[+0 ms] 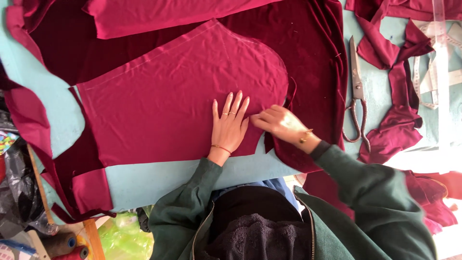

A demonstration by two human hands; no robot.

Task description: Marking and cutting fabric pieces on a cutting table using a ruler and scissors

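Red satin was the stuff on the blue table (159,180): a big cut piece (173,96) lay smooth on darker velvet cloth (308,53), so the cutting of that shape looked done, while the edge near the hands seemed left to fix. At the near left sat thread spools (67,248). The left hand (230,126) lay flat on the piece, fingers spread and holding nothing. Just right of it, the right hand (279,124) pinched the piece's edge. Farther right lay scissors (357,91), untouched, then loose scraps (397,96) and a measuring tape (440,53). Nothing blocked the hands.
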